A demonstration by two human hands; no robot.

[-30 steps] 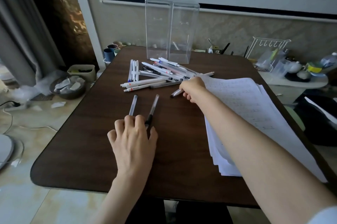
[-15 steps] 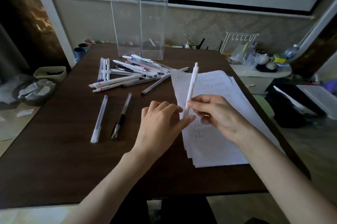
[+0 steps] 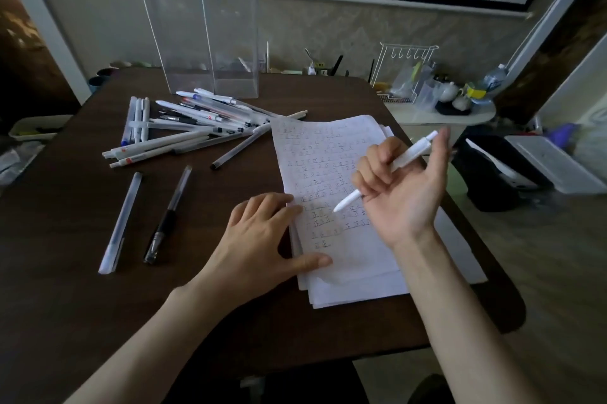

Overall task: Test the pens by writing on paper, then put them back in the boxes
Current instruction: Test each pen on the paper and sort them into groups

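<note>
We cannot read the small rows of marks on the paper stack (image 3: 328,154), which fade toward its top. Its lower right part is hidden behind the right wrist, and both forearms are cut off at the bottom edge. A small slanted thing shows through the clear boxes (image 3: 197,35) at upper centre, and we cannot tell what it is.

The right hand (image 3: 404,187), right of centre with its palm turned up, curls its fingers round a white pen (image 3: 410,155) and hides the barrel's middle. The tip points down-left over the sheet, and we cannot tell whether it touches.

The left hand (image 3: 262,239) lies flat with loosely spread fingers, fingertips and thumb pressing the paper's left edge.

A pile of pens (image 3: 190,131) lies below the boxes on the table (image 3: 98,321). A frosted pen (image 3: 121,223) and a black pen (image 3: 167,216) lie apart, left of centre.
</note>
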